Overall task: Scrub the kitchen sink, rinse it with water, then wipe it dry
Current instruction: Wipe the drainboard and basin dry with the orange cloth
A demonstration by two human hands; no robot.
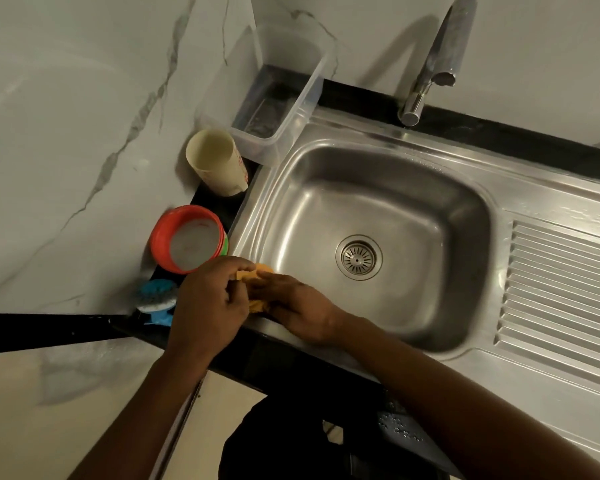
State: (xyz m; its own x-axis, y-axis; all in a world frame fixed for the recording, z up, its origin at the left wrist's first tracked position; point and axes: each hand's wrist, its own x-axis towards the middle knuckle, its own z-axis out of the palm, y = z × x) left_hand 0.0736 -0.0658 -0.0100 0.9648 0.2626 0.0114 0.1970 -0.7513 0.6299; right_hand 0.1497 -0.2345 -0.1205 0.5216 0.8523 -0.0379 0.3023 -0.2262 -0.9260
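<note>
A yellow-orange pad (257,271), cloth or sponge not distinguishable, is held at the near-left corner of the rectangular stainless steel sink (378,188), above its rim. The left hand (205,299) is curled round the pad's left side; the right hand (291,306) is closed over its right side. A red round tub of white paste (187,240) and a blue scrub brush (156,296) are located on the black counter strip just left of the sink.
</note>
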